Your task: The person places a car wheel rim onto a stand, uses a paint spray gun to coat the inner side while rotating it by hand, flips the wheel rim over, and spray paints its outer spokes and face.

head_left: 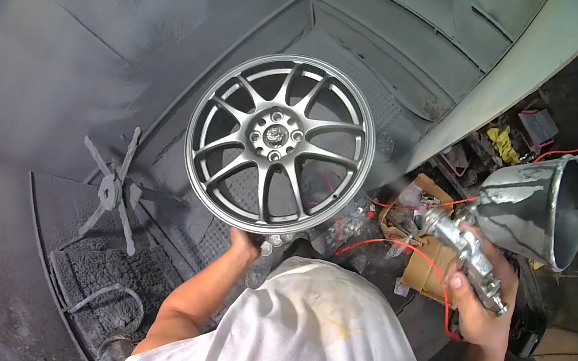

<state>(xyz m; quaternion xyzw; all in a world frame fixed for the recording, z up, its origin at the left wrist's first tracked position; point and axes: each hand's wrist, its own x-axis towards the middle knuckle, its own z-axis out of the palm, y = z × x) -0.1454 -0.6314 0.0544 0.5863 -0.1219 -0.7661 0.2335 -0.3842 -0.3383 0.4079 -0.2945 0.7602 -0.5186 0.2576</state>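
A silver multi-spoke wheel rim [275, 136] faces up in the middle of the head view. My left hand [242, 241] is at its lower edge, mostly hidden beneath the rim, so its fingers do not show. On the right, my right hand [479, 295] is closed round a metal spray gun [468, 256], its nozzle pointing left towards the rim. A paint-streaked metal cup [524, 204] is attached to the gun. Faint mist shows between the nozzle and the rim.
Grey booth walls [101, 40] stand behind and left. A four-armed metal stand [110, 193] is at the left. A red hose [434, 260] loops below the gun, near a cardboard box [427, 272]. Cluttered shelves stand at the right.
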